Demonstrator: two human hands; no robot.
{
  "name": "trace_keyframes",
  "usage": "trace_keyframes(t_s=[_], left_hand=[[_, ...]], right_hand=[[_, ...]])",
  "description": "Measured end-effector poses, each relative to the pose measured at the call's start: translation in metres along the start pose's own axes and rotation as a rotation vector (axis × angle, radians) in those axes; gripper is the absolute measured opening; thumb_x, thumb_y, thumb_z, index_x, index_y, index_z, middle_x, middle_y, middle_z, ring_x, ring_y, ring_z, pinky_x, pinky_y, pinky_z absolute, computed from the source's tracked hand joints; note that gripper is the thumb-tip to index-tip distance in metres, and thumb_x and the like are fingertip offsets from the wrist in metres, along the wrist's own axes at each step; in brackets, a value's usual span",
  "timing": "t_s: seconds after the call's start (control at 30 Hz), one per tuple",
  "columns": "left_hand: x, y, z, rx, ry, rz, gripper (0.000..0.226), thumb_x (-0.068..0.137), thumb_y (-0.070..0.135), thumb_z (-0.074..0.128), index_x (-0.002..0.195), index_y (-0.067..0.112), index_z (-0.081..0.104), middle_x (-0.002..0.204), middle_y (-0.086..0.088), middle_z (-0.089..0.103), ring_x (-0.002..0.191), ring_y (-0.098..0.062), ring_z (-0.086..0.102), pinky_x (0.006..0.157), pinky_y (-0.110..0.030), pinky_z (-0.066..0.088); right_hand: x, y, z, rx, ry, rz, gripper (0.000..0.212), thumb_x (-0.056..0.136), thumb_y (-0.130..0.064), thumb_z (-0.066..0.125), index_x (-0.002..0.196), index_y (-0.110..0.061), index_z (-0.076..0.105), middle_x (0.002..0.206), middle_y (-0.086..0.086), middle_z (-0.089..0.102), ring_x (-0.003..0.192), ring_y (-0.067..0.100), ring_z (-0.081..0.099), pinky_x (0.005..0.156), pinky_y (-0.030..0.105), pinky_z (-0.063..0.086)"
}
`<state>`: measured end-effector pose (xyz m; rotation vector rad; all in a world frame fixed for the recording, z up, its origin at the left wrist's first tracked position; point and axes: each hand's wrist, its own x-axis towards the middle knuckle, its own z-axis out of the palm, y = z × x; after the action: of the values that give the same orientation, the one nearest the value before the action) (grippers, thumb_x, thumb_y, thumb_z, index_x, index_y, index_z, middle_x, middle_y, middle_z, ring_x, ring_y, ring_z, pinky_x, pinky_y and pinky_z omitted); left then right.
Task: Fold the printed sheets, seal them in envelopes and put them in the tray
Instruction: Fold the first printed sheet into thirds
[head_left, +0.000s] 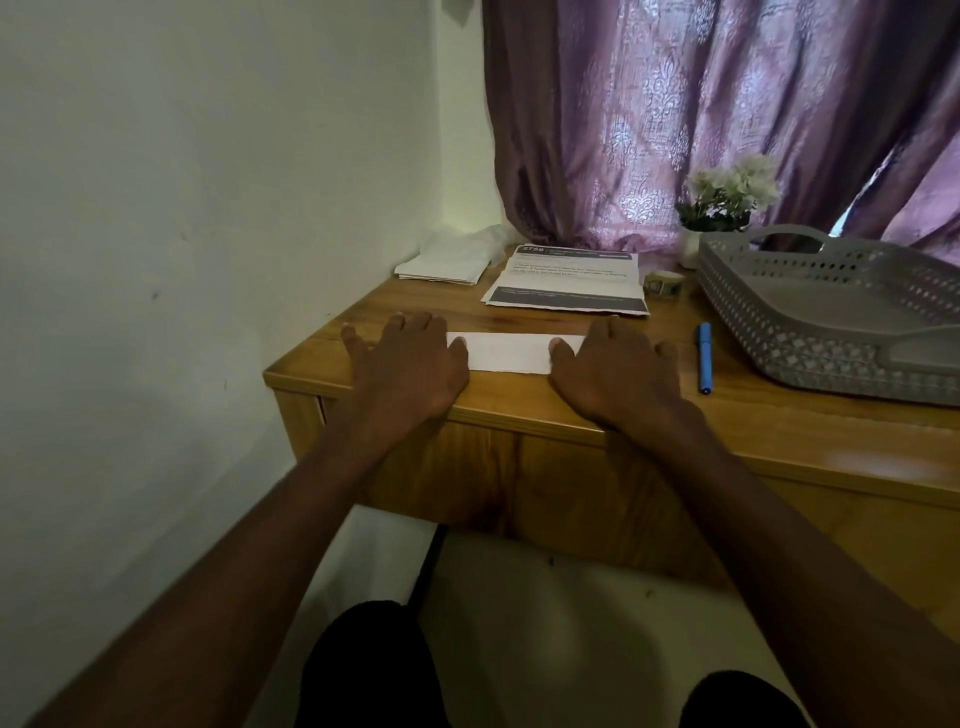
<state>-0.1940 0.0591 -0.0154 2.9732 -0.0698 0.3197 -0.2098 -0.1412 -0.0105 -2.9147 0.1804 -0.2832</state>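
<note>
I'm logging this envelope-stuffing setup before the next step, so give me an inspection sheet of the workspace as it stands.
Surface: wooden desk, set in a corner against a wall.
Job's things: folded sheet near the front edge; printed sheets stacked behind it; envelopes in the far left corner; grey tray on the right, nothing seen inside.
Clutter: blue pen between sheet and tray; tape roll; white flowers in a pot.
Hands: left hand and right hand lie flat, fingers straight, pressing the folded sheet's two ends.
Cables: nothing seen.
Surroundings: purple curtain behind the desk; pale wall on the left.
</note>
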Motion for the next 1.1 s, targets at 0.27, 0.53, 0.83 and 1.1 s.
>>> trace_keyframes(t_s=[0.27, 0.53, 0.83, 1.1], left_hand=[[0.005, -0.003, 0.002, -0.219, 0.186, -0.024, 0.050, 0.096, 0.056, 0.060, 0.129, 0.018, 0.055, 0.142, -0.005, 0.051, 0.132, -0.027, 0.050, 0.115, -0.064, 0.034], [0.006, 0.002, -0.023, -1.040, 0.458, -0.089, 0.017, 0.094, 0.029, 0.075, 0.102, 0.018, 0.066, 0.104, 0.005, 0.066, 0.095, -0.011, 0.059, 0.091, -0.029, 0.051], [0.041, 0.049, -0.014, -1.649, 0.295, -0.299, 0.030, 0.093, 0.037, 0.075, 0.113, 0.015, 0.069, 0.111, -0.010, 0.073, 0.098, -0.035, 0.070, 0.085, -0.051, 0.061], [0.122, 0.043, -0.022, -1.031, 0.529, -0.030, 0.021, 0.104, 0.030, 0.060, 0.102, 0.009, 0.065, 0.101, -0.003, 0.070, 0.093, -0.019, 0.065, 0.078, -0.027, 0.045]], right_hand=[[-0.004, -0.002, -0.002, -0.009, 0.121, 0.009, 0.066, 0.100, -0.058, 0.038, 0.147, -0.011, 0.043, 0.157, 0.015, 0.033, 0.146, 0.034, 0.030, 0.114, 0.057, 0.028], [0.010, 0.012, 0.004, 0.409, 0.404, -0.006, 0.078, 0.095, -0.062, 0.052, 0.150, -0.010, 0.035, 0.149, 0.015, 0.047, 0.134, 0.034, 0.049, 0.107, 0.052, 0.045], [0.048, 0.007, -0.021, 1.711, -0.017, 0.153, 0.042, 0.088, -0.045, 0.076, 0.117, -0.017, 0.066, 0.105, 0.007, 0.078, 0.093, 0.018, 0.075, 0.080, 0.035, 0.060], [0.143, -0.010, -0.049, 1.573, 0.115, 0.283, 0.036, 0.085, 0.011, 0.060, 0.119, -0.001, 0.058, 0.114, 0.017, 0.066, 0.099, 0.030, 0.067, 0.058, 0.032, 0.057]])
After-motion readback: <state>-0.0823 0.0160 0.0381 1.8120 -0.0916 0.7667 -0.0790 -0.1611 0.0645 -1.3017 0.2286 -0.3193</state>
